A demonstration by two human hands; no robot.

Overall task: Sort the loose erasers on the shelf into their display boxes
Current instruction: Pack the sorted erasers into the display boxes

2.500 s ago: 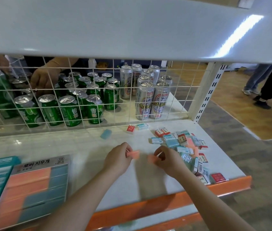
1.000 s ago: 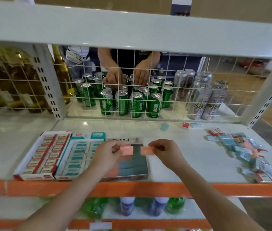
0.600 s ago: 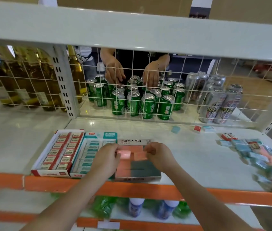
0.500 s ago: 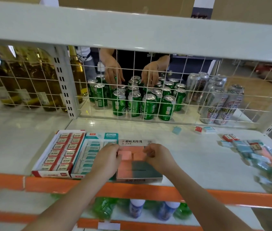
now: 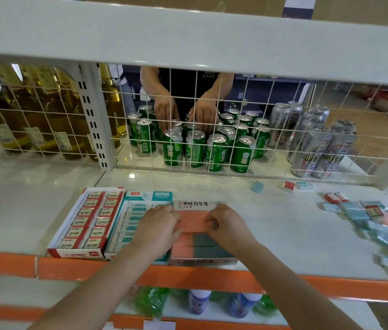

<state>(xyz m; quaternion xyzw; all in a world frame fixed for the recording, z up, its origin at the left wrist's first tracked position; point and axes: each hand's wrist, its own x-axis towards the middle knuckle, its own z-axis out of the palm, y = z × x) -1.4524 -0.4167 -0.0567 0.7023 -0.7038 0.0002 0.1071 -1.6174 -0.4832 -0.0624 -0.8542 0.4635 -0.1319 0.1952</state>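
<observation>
Head view, shelf (image 5: 271, 229) of a shop display.

Left hand (image 5: 157, 228) and right hand (image 5: 227, 226): both lowered over the far half of the pink-and-grey display box (image 5: 200, 236), fingers curled down onto the pink erasers (image 5: 194, 223) in its back rows. Grip of each hand: fingertips bent and pressing or pinching at a pink eraser; whether an eraser is held or merely seated, cannot tell, since the fingers cover the contact.

Display boxes: three side by side at the front lip of the shelf, from 9 to 12 o'clock of the hands. Red-labelled box (image 5: 86, 222) at far 9 o'clock, teal box (image 5: 135, 217) between, touching the pink-and-grey box.

Loose erasers (image 5: 376, 225): heap at 3 o'clock, well apart from the boxes, mixed teal, red and pink. Stray pieces at 1 o'clock near the wire grid: one blue eraser (image 5: 257, 186), one red-and-teal pair (image 5: 297, 186).

Beyond the grid, at 12 o'clock: green cans (image 5: 195, 148) and another person's hands (image 5: 183, 113) upon them.

Step in hand, as judged: seating pink erasers into their rows. Sorting far from complete, given the heap. Next move calls for release, then a reach toward 3 o'clock and a pick by colour, matched to the proper box.
</observation>
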